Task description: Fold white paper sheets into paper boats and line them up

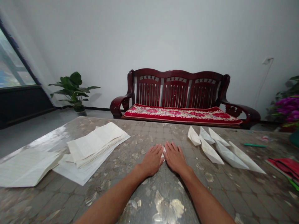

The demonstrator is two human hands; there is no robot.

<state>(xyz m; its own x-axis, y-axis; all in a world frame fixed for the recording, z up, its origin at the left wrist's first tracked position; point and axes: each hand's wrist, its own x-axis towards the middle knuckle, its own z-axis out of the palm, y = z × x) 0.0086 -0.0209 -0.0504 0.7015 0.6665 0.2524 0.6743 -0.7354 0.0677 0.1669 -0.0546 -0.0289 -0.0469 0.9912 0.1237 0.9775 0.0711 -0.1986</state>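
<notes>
My left hand point(153, 159) and my right hand point(174, 157) lie flat side by side on the table point(163, 199), fingers stretched forward. Between and under them a small piece of white paper point(163, 151) shows; most of it is hidden by the hands. To the right lie several folded white paper boats point(219, 150) in a row. A stack of folded white sheets point(95, 146) sits to the left.
Another loose sheet point(25, 168) lies at the far left. A green pen point(254, 145) and a red folded item point(286, 168) are at the right edge. Behind the table stand a dark wooden bench point(179, 93) with a red cushion, and a potted plant point(73, 90).
</notes>
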